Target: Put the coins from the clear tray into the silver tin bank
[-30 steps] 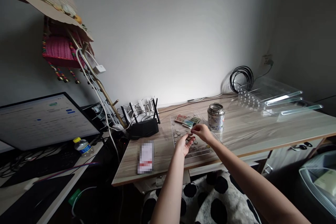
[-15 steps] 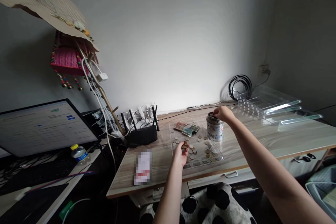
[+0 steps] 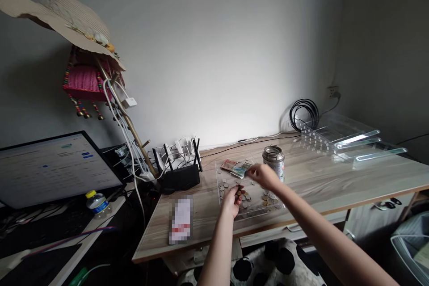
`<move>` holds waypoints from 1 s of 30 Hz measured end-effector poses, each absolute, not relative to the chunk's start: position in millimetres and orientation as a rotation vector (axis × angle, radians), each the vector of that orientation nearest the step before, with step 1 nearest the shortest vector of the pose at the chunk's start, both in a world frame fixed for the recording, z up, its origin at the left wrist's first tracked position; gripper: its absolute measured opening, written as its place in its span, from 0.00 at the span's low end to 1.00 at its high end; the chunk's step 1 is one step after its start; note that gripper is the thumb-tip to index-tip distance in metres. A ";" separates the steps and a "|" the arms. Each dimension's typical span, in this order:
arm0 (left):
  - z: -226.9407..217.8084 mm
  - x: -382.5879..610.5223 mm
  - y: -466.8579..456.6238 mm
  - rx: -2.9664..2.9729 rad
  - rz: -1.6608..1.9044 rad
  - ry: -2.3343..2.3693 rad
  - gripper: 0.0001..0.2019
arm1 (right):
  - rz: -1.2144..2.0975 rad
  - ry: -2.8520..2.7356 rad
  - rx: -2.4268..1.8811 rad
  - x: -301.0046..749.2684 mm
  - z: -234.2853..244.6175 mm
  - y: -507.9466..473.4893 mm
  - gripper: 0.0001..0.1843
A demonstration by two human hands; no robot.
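My left hand [image 3: 231, 201] is cupped over the front left of a clear plastic tray [image 3: 248, 218], its fingers curled round several coins [image 3: 239, 193]. My right hand [image 3: 264, 176] hovers above the tray, fingers drawn together and pointing left; anything between them is hidden. Just behind those fingertips lie folded banknotes [image 3: 231, 165], reddish and green. Loose coins [image 3: 266, 199], silver and brass-coloured, are scattered over the tray. A patterned metal tin [image 3: 274, 157] with an open top stands upright at the tray's right side, partly behind my right hand.
A black router [image 3: 181, 178] sits at the desk's left back, with white plugs and cables behind it. Left of the tray lies a blurred-out pale item [image 3: 181, 221]. Stacked clear acrylic trays [image 3: 348, 143] and a coiled black cable [image 3: 303, 114] occupy the right back. A laptop [image 3: 60, 165] and bottle [image 3: 98, 204] stand left.
My right hand has left the tin's mouth and moved left and down over the tray, near the banknotes. My left hand stays over the tray with its coins. The view has shifted slightly.
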State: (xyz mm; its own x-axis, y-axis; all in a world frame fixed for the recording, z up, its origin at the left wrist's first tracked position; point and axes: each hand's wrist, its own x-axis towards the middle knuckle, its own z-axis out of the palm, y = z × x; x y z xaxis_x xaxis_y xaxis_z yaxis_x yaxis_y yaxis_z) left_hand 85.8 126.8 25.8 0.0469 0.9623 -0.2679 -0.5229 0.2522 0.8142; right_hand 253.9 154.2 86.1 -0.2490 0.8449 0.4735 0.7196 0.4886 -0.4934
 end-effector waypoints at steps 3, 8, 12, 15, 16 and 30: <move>24.2 86.6 126.9 0.622 1.259 0.926 0.04 | 0.468 -2.163 -1.159 219.9 59.4 140.5 0.11; 25.4 86.1 125.0 0.674 1.171 0.891 0.07 | 0.541 -2.113 -1.153 210.3 50.3 142.4 0.08; 27.5 84.0 124.6 0.632 1.137 0.865 0.10 | 0.424 -1.995 -1.205 222.1 65.5 141.7 0.08; 28.2 81.1 124.9 0.559 1.168 0.851 0.12 | 0.186 -1.793 -1.251 252.6 87.4 150.4 0.11; 28.3 80.2 125.0 0.534 1.174 0.850 0.13 | 0.083 -1.718 -1.298 266.5 95.4 157.0 0.12; 27.9 75.7 123.5 0.403 1.235 0.814 0.15 | 0.033 -1.747 -1.607 340.5 105.6 231.0 0.10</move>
State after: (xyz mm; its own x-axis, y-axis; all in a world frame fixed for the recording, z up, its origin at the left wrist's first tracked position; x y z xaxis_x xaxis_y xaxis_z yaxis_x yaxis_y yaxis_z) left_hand 75.7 123.5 27.9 0.1040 0.9393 -0.3270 -0.6709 0.3090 0.6741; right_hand 340.5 231.0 105.6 0.0679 0.8662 0.4950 0.8469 0.2122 -0.4875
